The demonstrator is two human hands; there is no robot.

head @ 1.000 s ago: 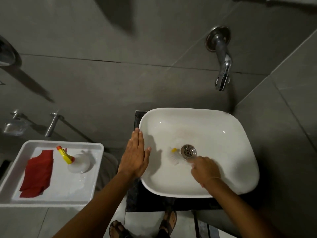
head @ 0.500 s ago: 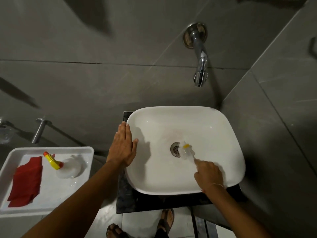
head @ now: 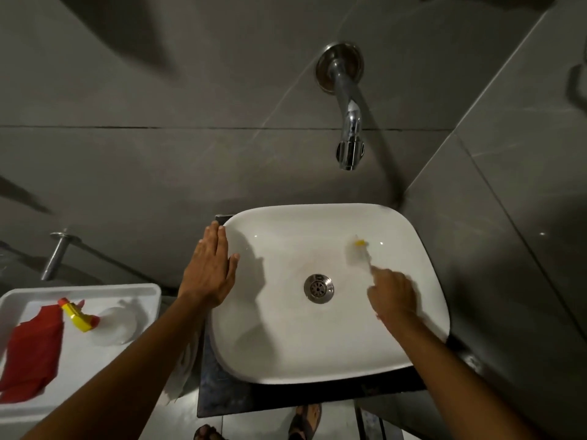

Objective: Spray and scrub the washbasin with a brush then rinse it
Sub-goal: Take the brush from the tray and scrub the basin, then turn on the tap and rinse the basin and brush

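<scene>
A white square washbasin (head: 317, 366) sits on a dark counter, with a steel drain (head: 318, 288) in its middle. My right hand (head: 392, 295) is inside the basin on the right, shut on a small brush (head: 359, 254) with pale bristles and a yellow tip. The brush head presses on the basin's far right inner wall. My left hand (head: 211, 269) lies flat on the basin's left rim, fingers spread, holding nothing. A clear spray bottle (head: 104, 323) with a yellow and red nozzle lies in a white tray (head: 139, 290) at the left.
A chrome wall tap (head: 349, 134) hangs over the basin's far edge, no water running. A red cloth (head: 31, 350) lies in the tray beside the bottle. Grey tiled walls close in behind and at the right. Sandalled feet (head: 305, 420) show below the counter.
The brush moved from left of the drain, across it, to the basin's far right wall. My right hand followed it to the right. My left hand stayed on the left rim.
</scene>
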